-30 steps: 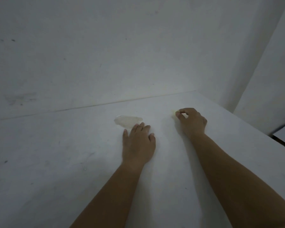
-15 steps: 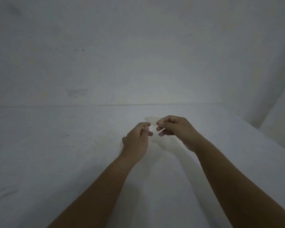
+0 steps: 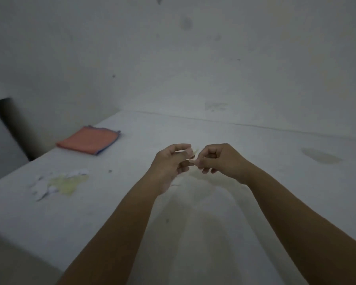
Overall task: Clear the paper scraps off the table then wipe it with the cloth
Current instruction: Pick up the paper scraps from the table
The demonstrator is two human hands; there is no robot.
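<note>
Moved: view swings left; cloth [image 3: 88, 142] and scraps [image 3: 49, 185] now show on counter [image 3: 255, 153].
Hands: left hand [image 3: 171, 161] and right hand [image 3: 218, 159], right of cloth, fingers curled, tips meeting; pinched thing unclear.

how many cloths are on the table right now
1. The orange cloth lies folded near the far left edge of the table, apart from both hands. None other shows in this view.

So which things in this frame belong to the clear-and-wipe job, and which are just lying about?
Part of the job:
- paper scraps, piled at the table's left
- orange cloth, folded, far left
- table
- left hand and right hand, fingertips together, maybe pinching a scrap

Just there:
- wall
- dark gap beside the table
</note>
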